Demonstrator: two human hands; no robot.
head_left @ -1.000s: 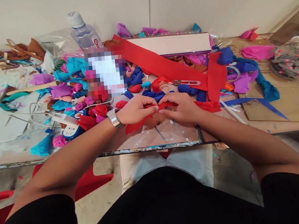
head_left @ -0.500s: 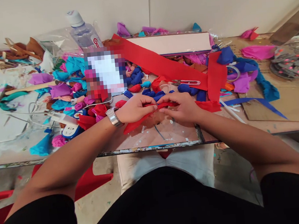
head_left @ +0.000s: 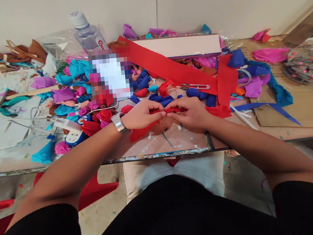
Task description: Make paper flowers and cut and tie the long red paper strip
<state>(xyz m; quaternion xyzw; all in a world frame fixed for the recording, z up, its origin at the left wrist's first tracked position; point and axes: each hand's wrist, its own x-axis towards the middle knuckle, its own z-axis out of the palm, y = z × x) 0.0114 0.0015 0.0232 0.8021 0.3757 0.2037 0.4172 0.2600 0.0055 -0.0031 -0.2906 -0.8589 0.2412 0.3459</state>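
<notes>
My left hand (head_left: 142,114), with a metal watch (head_left: 119,123) at the wrist, pinches a red crepe paper strip (head_left: 141,133). My right hand (head_left: 189,112) pinches the same strip close by, and the two sets of fingertips nearly meet. Between the hands the paper looks gathered or twisted; the fingers hide part of it. One flat end hangs below my left hand, and red paper also shows beyond my right wrist. Just behind the hands lie dark blue twisted paper pieces (head_left: 167,101). Thread snips (head_left: 196,86) rest on a wide red band (head_left: 168,62).
A clear bottle (head_left: 89,35) stands at the back left. Heaped colored paper bits (head_left: 77,68) and a blue-white power strip (head_left: 75,134) with cables lie left. A long white box (head_left: 177,47) is at the back. Cardboard (head_left: 307,106) lies right. The table edge (head_left: 160,155) runs before me.
Both hands stay almost in place. The fingers have shifted slightly on the red strip, with less of it showing between them.
</notes>
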